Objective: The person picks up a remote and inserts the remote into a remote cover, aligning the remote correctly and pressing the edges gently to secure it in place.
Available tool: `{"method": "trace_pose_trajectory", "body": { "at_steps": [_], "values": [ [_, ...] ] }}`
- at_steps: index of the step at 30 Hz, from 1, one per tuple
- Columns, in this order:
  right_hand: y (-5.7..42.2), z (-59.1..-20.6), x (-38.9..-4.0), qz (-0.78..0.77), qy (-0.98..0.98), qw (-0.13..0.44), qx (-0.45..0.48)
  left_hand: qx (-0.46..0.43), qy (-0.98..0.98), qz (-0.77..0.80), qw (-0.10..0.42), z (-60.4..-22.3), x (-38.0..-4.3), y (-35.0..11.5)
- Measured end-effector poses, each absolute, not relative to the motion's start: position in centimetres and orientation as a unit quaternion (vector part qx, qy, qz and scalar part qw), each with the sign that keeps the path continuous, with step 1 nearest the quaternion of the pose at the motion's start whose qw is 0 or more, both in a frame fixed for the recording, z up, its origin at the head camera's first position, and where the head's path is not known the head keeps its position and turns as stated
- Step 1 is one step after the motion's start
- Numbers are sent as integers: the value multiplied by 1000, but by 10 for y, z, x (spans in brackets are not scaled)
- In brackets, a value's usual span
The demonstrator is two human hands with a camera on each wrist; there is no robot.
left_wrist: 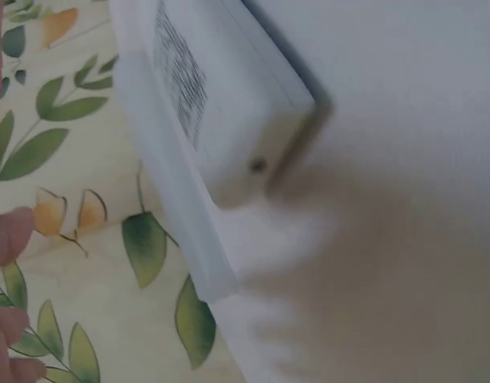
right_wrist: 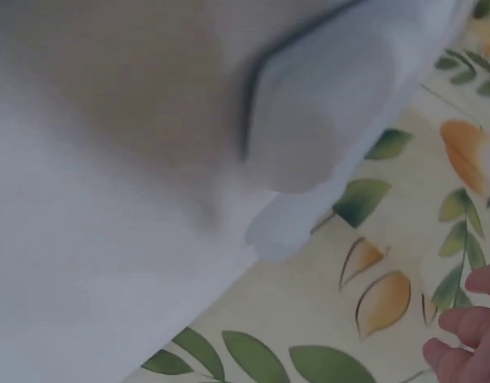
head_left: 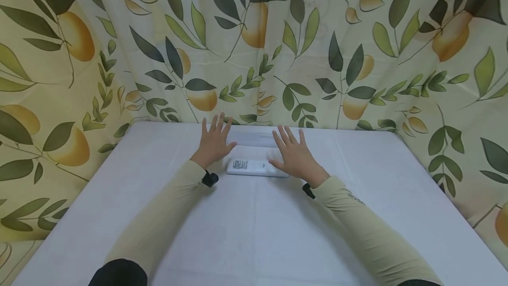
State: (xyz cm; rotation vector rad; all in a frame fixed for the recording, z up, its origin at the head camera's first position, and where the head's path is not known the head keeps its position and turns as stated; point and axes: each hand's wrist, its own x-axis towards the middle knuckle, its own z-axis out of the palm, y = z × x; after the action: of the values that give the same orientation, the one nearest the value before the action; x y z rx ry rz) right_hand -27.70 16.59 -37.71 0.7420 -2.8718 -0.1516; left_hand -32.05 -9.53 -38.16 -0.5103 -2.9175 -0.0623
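A white oblong device (head_left: 254, 169) lies flat on the white table, with a block of dark printed text near its left end. In the left wrist view, one end of this device (left_wrist: 253, 120) shows a small dark hole. A pale, flat strip (head_left: 254, 139) lies behind it near the table's back edge. To the left, my left hand (head_left: 213, 142) is held with fingers spread, holding nothing. My right hand (head_left: 295, 156), also spread and holding nothing, overlaps the device's right end in the head view. The wrist views catch only fingertips (left_wrist: 9, 239) of each hand.
The white-covered table (head_left: 238, 233) narrows toward its back edge. A curtain (head_left: 246, 69) printed with leaves and orange fruit hangs behind and along both sides. Dark bands (head_left: 210, 178) are strapped at both wrists over long pale sleeves (head_left: 158, 215).
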Motion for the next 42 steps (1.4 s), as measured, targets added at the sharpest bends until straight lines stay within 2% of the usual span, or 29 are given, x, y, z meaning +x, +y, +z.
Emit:
{"method": "trace_pose_trajectory", "body": {
  "at_steps": [13, 25, 42],
  "values": [
    [176, -399, -278, -83, -925, 47, 368, -299, -952, 25, 64, -391, -364, -101],
    [171, -402, -281, -74, -914, -15, 398, -325, -942, 84, 13, -405, -385, -77],
    [170, -406, -280, -113, -903, 17, 414, -314, -943, 101, -37, -415, -391, -66]
  ]
}}
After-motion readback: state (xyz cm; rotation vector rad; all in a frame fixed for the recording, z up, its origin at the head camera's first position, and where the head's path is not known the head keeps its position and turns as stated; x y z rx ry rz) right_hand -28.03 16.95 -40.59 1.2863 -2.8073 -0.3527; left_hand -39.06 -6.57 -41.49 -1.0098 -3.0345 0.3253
